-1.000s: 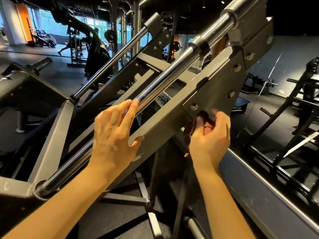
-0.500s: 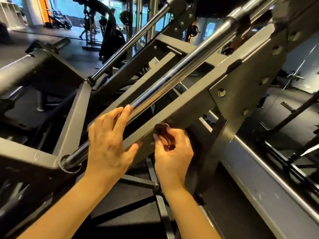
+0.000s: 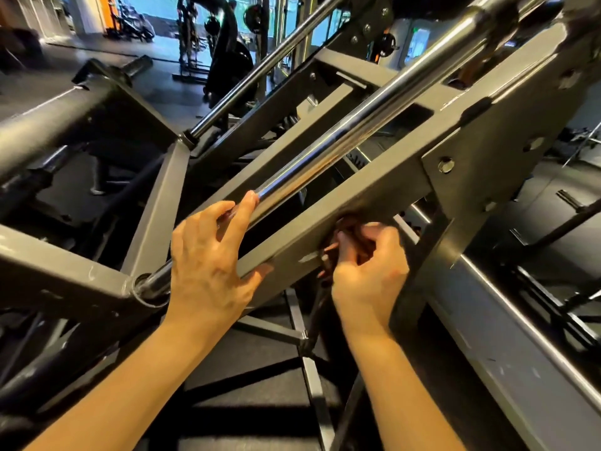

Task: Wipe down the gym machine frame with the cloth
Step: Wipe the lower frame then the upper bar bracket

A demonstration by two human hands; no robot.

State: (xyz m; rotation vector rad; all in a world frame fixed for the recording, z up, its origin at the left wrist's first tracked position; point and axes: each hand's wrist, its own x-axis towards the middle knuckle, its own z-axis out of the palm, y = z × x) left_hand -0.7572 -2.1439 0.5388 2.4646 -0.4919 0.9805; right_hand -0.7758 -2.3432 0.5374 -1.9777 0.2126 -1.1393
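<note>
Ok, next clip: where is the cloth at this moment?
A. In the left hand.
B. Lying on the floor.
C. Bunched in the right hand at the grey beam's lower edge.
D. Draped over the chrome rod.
C: the dark reddish cloth is bunched in the right hand against the lower edge of the grey beam; the left hand lies bare on the chrome rod.

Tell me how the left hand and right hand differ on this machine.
The left hand lies with fingers nearly straight over the chrome rod; the right hand curls its fingers round a dark cloth. The left hand holds nothing; the right hand presses the cloth against the lower edge of the grey beam. Both touch the grey beam.
</note>
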